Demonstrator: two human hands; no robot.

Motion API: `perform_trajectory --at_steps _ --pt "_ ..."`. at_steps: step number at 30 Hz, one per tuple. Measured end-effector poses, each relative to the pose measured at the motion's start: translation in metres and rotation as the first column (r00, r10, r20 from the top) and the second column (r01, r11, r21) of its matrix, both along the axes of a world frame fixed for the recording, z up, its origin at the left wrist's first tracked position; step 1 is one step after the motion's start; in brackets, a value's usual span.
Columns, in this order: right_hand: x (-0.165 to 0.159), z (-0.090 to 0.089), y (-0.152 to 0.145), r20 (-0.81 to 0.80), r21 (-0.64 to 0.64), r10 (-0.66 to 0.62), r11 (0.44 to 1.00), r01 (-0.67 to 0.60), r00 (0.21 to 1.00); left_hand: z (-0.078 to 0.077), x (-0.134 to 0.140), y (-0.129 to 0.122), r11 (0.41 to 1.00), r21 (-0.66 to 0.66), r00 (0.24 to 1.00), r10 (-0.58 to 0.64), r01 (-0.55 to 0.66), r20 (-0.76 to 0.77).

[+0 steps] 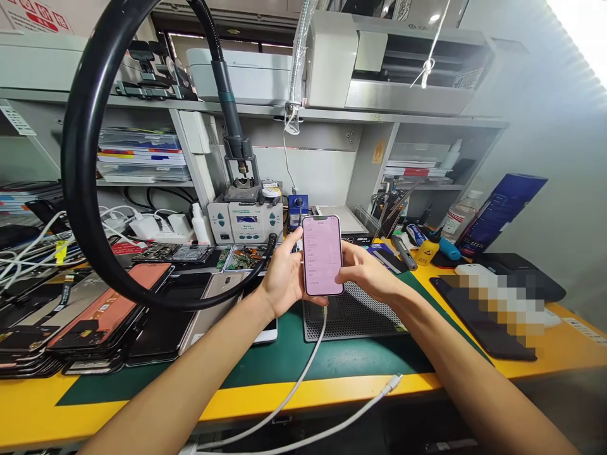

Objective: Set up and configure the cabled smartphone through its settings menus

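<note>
A smartphone with a lit pinkish-white screen showing lines of text is held upright above the workbench. My left hand grips it along its left edge and underneath. On the other side, my right hand closes around the right edge, its thumb over the lower right of the screen and its other fingers partly hidden behind the phone. A white charging cable runs up to the phone's bottom end. Below lies a dark perforated mat on a green work mat.
Stacked phone parts crowd the left. A hot-air station stands behind, its thick black hose looping close to the left arm. A second white cable hangs at the front edge. Bottles and a dark pad are right.
</note>
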State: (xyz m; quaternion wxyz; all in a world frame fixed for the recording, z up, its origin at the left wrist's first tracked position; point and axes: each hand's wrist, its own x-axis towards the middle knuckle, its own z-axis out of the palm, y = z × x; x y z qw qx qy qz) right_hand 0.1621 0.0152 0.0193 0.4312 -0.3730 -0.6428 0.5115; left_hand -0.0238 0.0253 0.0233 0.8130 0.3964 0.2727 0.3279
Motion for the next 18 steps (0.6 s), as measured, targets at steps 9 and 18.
perform_trajectory --at_steps 9,18 --pt "-0.005 -0.003 -0.001 0.01 -0.013 -0.048 0.999 0.048 0.999 0.0 0.0 0.0 1.0 -0.007 1.0 -0.004 0.004 -0.006" --pt "-0.01 0.001 -0.014 0.087 0.03 -0.016 0.999 0.014 0.996 -0.002 -0.001 0.002 1.0 -0.014 0.999 0.022 -0.022 -0.039"
